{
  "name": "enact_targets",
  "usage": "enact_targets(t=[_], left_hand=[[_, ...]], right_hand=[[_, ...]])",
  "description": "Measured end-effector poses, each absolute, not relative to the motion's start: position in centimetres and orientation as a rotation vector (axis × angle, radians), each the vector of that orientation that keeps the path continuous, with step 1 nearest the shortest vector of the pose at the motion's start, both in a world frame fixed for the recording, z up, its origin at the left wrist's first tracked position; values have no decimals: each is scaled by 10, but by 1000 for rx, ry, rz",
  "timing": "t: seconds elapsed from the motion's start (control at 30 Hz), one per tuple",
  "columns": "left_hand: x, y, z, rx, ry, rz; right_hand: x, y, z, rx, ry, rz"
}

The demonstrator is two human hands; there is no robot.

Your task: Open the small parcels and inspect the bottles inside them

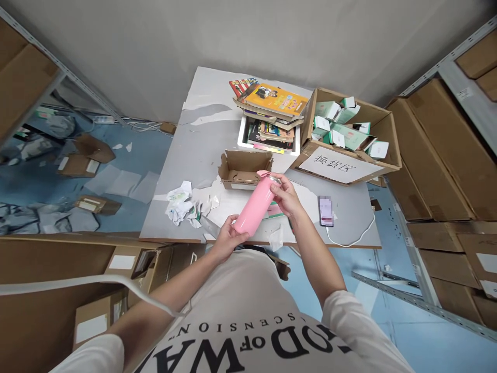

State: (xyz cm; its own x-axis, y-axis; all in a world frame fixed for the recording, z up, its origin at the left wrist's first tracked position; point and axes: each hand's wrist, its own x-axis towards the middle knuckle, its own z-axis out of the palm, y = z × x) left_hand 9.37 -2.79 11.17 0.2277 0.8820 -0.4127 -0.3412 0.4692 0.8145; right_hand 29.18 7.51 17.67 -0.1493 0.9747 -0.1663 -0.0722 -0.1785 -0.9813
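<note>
A pink water bottle (254,208) is held tilted over the table's front edge, its lidded end up and to the right. My left hand (228,239) is closed around its bottom end. Near the lid, my right hand (285,196) grips the upper end. Just behind the bottle sits an open brown cardboard box (243,182) with torn flaps. Under the bottle and my right hand, a pink and green flat piece (274,210) shows in part; the rest of it is hidden.
Crumpled paper (179,203) lies on the table's left. Books (276,101) are stacked on a white bin (289,160). A carton (347,168) of green-white boxes stands at the back right. A phone (326,211) with a white cable lies at right. Shelves of cartons (442,155) flank the table.
</note>
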Motion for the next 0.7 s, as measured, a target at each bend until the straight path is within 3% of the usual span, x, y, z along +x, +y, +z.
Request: enact_targets(t=[0.47,0.7], left_hand=[[94,-35,125,304,775,874],[97,-36,124,326,809,832]], right_hand=[[289,62,180,-836,-900,1640],[280,55,184,-972,-877,1526]])
